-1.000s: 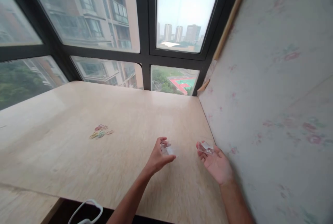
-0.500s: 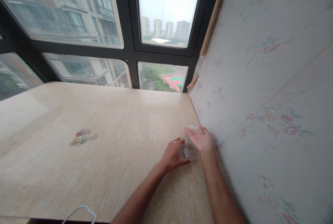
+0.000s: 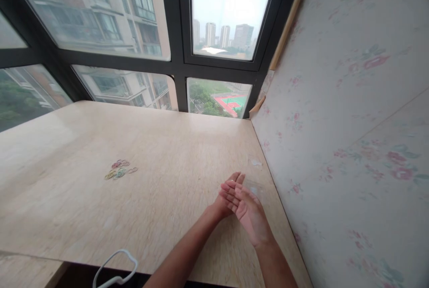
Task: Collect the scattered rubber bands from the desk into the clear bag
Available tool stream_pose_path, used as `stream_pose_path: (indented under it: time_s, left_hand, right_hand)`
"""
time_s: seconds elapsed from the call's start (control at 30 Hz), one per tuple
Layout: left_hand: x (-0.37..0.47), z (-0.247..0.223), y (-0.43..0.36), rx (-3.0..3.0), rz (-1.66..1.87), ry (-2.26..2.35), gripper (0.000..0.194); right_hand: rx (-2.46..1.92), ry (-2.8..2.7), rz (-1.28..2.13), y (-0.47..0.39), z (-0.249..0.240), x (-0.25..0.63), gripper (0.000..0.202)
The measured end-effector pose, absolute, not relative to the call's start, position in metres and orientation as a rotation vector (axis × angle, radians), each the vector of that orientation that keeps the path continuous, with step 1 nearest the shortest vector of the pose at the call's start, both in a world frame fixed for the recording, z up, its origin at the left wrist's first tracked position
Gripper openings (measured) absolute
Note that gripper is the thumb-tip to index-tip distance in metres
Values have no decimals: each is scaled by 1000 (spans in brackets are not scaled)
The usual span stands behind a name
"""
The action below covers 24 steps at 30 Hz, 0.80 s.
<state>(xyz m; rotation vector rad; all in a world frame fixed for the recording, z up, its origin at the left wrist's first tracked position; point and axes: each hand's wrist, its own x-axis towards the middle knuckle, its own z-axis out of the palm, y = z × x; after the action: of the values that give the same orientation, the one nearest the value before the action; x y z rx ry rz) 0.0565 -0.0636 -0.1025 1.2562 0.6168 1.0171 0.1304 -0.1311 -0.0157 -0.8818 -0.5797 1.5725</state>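
Note:
My right hand (image 3: 250,216) is turned palm up, its fingers straight and lying across my left hand. Nothing shows in its palm. My left hand (image 3: 226,198) is low over the tabletop, partly covered by the right one. Its visible fingertips are stretched forward, while its thumb is hidden. Just right of the fingertips sits a clear plastic box (image 3: 257,188), partly behind my right hand. A smaller clear plastic piece (image 3: 255,162) lies farther back, close to the wall.
Several coloured rubber bands (image 3: 119,172) lie in a loose group on the marbled tabletop (image 3: 161,145). A white cable loop (image 3: 115,265) rises at the front edge. The flowered wall (image 3: 335,145) bounds the right side, and dark-framed windows (image 3: 214,69) stand behind.
My right hand has moved left and nearer, from beside the clear box to across my left hand. The left hand's spread around the box has narrowed. The view has shifted slightly left.

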Motion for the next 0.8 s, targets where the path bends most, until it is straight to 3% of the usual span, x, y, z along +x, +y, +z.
stream_pose_path:
  time_s: [0.27,0.4,0.5,0.63,0.8]
  left_hand:
    - [-99,-102,-55,2132,919,1449,62]
    - [-196,-96,-40,2193,802,2136,53]
    - [-258,-92,-32,2075,552,2477,66]
    - [-307,-92,-22,1955,348,2518,73]
    - [-315,-95,-6,2128,338,2243,67]
  right_hand:
    - [-1179,-687,1479,-149,-75,106,44]
    - [-1246,-802,1406,-153,-89,108,45]
    - [-1318,-885,1347,-155,-93,110,45]
    - [-1420,-997,1237,-159,-96,104,46]
    - [-1521,-1184,1105,-163,-103,98,47]
